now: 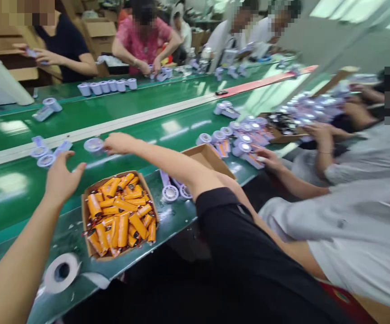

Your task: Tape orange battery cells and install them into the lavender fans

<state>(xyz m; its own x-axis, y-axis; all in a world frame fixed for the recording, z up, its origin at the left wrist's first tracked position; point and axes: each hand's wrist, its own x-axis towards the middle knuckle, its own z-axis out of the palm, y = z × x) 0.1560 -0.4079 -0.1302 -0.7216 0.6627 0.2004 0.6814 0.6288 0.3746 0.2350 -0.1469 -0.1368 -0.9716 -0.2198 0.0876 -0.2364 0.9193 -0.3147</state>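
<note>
My right hand [119, 143] reaches across the belt, its fingers closed on a lavender handheld fan housing [93, 145] with a round head. The hand hides the housing's narrow end. My left hand [61, 177] is open, thumb apart from the fingers. Its fingertips are close to two similar lavender housings [45, 159] lying on the green belt; whether they touch one is unclear. Between my forearms, a cardboard box [86, 225] holds many orange-wrapped battery cells [122, 229] with wires.
A roll of white tape [61, 273] lies on the near ledge [114, 270]. Lavender housings [170, 192] and an open cardboard tray [206, 159] are by my right arm. Co-workers sit to the right, near piled housings [245, 135]; others work across the green belt [154, 130].
</note>
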